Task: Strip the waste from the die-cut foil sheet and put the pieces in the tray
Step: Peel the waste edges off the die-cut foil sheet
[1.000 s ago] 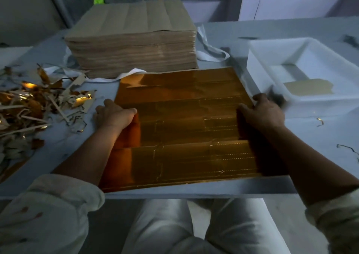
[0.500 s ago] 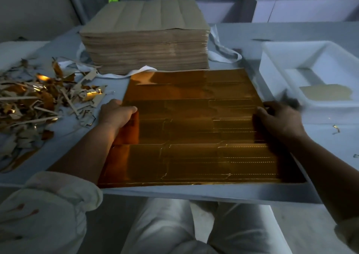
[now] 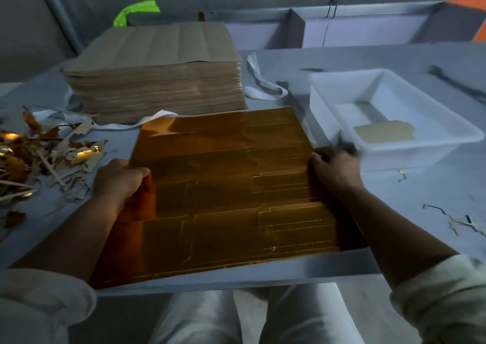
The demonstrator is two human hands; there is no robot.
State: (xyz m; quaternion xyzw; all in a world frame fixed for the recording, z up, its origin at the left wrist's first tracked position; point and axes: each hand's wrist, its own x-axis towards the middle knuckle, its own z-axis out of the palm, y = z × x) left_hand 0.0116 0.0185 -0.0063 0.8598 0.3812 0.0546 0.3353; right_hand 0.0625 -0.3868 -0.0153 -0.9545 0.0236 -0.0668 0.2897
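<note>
On the surface [image 3: 420, 191], left hand [image 3: 118, 178] and right hand [image 3: 335, 167] still grip foil sheet [image 3: 223, 186] edges; nothing moved, stripping not begun.

Foil sheet [image 3: 221, 186]: glossy, mirror-like gold; tray [image 3: 328, 112]: smooth white plastic; stack [image 3: 155, 80]: matt brown paperboard; worktop [image 3: 420, 186]: matt grey.

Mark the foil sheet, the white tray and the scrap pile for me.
foil sheet [image 3: 223, 186], head view, middle of its gold face.
white tray [image 3: 410, 157], head view, its near outer wall.
scrap pile [image 3: 60, 157], head view, strips in the middle of the heap.
</note>
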